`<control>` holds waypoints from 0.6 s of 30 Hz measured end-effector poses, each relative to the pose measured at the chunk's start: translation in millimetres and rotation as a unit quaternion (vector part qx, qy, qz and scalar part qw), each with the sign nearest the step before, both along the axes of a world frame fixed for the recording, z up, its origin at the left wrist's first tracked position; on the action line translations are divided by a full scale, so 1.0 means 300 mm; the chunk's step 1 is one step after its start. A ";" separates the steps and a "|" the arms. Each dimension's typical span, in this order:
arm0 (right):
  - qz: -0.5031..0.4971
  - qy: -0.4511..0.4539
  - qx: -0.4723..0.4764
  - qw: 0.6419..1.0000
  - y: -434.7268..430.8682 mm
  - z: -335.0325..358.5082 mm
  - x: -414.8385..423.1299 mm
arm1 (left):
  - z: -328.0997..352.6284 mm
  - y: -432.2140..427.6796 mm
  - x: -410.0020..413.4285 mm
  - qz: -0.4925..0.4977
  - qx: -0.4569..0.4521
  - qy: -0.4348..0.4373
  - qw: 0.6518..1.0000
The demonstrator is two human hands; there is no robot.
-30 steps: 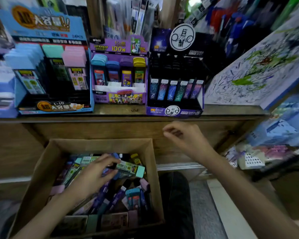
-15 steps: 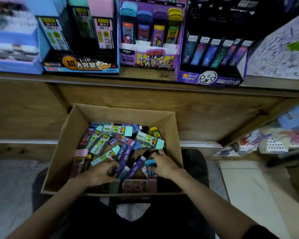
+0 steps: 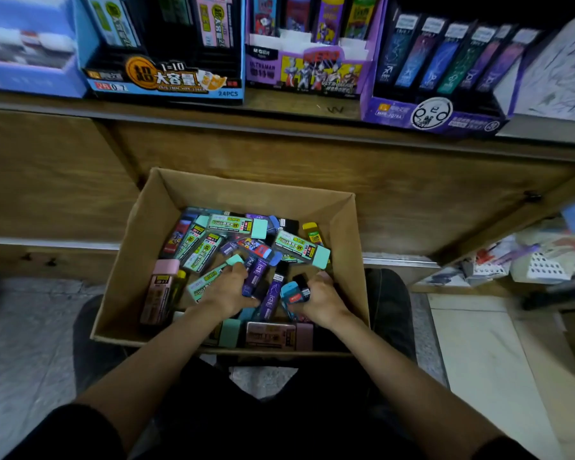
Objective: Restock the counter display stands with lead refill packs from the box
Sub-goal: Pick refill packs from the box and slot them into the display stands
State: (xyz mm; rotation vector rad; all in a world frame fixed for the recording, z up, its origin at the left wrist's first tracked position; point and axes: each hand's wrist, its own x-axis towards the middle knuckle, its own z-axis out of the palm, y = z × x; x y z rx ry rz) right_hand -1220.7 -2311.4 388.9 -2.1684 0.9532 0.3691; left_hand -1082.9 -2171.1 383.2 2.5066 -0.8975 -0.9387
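Note:
An open cardboard box (image 3: 345, 234) rests on my lap, holding several loose lead refill packs in mint, pink, purple and blue. Both hands are inside it. My left hand (image 3: 228, 290) has its fingers curled round a dark purple pack (image 3: 253, 275). My right hand (image 3: 321, 298) grips a blue-capped pack (image 3: 292, 293) with a red label. On the wooden counter (image 3: 312, 107) above stand the display stands: a blue one (image 3: 166, 81) on the left, a purple Ultraman one (image 3: 309, 68) in the middle, and a dark purple constellation one (image 3: 438, 114) on the right.
A blue box (image 3: 23, 61) sits at the counter's far left and a scribbled-on white board (image 3: 565, 78) at its far right. The wooden counter front rises behind the box. Lower shelves at right hold small stationery (image 3: 528, 260). Tiled floor lies on both sides of my knees.
The view has tilted down from the stands to the box. My right hand came down from the counter edge into the box and took hold of a blue-capped pack; my left hand shifted among the packs.

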 end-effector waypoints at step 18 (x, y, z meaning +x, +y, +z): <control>0.004 -0.019 0.083 0.996 0.036 -0.030 0.009 | 0.022 -0.046 -0.011 0.115 -0.004 -0.018 0.993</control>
